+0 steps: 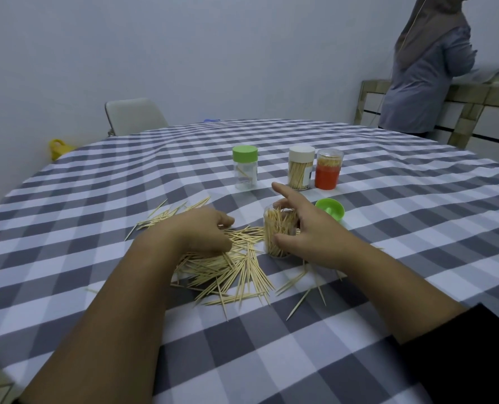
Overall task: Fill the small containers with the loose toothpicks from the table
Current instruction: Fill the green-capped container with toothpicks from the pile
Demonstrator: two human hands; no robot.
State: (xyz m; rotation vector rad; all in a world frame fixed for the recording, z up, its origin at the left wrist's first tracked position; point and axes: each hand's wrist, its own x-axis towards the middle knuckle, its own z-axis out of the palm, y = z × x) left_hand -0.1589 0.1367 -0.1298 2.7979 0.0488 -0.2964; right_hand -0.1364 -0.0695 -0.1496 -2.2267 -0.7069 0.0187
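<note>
The loose toothpicks (pixel 227 269) lie heaped at table centre, thin, stiff, featherlight wooden slivers with sharp tips, likely best pinched mid-length as an aligned bundle. The left hand (pixel 204 231) curls down onto the heap, gathering some. At its 3 o'clock, the right hand (pixel 306 228) grips the open clear container (pixel 280 231), thumb and fingers around the smooth plastic wall, index finger raised.

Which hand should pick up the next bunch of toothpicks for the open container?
Left. The left hand already rests on the loose toothpicks, fingers curled into the pile. The right hand is busy gripping the open container, holding it upright beside the pile.
</note>
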